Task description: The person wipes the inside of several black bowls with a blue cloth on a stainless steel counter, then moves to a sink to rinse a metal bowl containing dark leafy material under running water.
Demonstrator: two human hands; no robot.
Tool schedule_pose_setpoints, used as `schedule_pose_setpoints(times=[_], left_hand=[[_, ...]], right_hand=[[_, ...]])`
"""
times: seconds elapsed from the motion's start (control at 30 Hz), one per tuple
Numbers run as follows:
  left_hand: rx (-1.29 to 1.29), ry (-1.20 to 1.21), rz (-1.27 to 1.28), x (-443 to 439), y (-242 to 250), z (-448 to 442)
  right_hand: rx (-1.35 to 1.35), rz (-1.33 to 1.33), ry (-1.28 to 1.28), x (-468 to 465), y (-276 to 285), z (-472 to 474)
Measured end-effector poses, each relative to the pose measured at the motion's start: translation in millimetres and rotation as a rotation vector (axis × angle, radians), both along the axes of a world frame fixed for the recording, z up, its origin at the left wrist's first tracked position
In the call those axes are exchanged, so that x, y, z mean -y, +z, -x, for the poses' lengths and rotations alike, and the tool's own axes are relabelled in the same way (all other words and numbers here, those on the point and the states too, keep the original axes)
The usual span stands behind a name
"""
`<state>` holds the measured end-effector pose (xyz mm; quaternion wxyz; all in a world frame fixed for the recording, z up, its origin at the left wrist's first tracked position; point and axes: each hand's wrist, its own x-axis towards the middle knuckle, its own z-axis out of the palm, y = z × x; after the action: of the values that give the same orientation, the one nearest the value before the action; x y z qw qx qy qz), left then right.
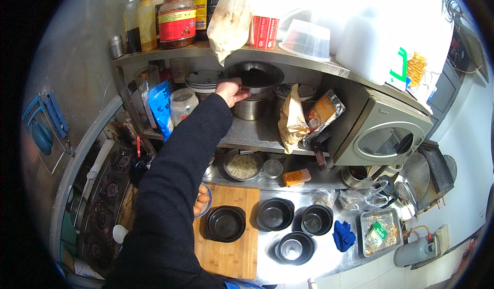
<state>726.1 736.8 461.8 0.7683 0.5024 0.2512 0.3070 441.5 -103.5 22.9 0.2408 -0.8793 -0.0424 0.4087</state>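
Note:
My left hand reaches up to the middle shelf in a black sleeve. It grips the left side of a large dark bowl, its thumb below the rim. Some of the fingers are hidden. That bowl is above a round steel pot; whether it rests there I cannot tell. Stacked patterned plates are just left of the hand, with a clear lidded jar nearer me. My right hand is out of view. Below, a black bowl sits on a bamboo cutting board.
More black bowls stand on the steel counter beside a blue cloth and a metal tray. Eggs fill a bowl near my forearm. A gas stove is at left, a microwave-like appliance at right. Bottles and jars crowd the top shelf.

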Motion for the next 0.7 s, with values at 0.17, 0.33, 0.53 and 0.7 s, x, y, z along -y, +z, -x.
schedule_pose_setpoints(times=[0.17,0.33,0.53,0.7], left_hand=[[-0.034,0.025,-0.087,25.3,24.6,45.1],[-0.127,-0.032,-0.221,66.1,23.4,130.5],[-0.308,-0.096,-0.229,144.1,-16.6,229.5],[-0.360,-0.241,-0.177,200.4,-64.8,269.8]], right_hand=[[-0.006,-0.011,0.006,-2.6,-1.5,-0.5],[-0.009,-0.040,0.020,-4.6,-7.0,-1.8],[0.090,-0.036,0.119,-27.8,-5.3,-38.0],[0.348,-0.114,0.082,-66.1,40.1,-68.1]])
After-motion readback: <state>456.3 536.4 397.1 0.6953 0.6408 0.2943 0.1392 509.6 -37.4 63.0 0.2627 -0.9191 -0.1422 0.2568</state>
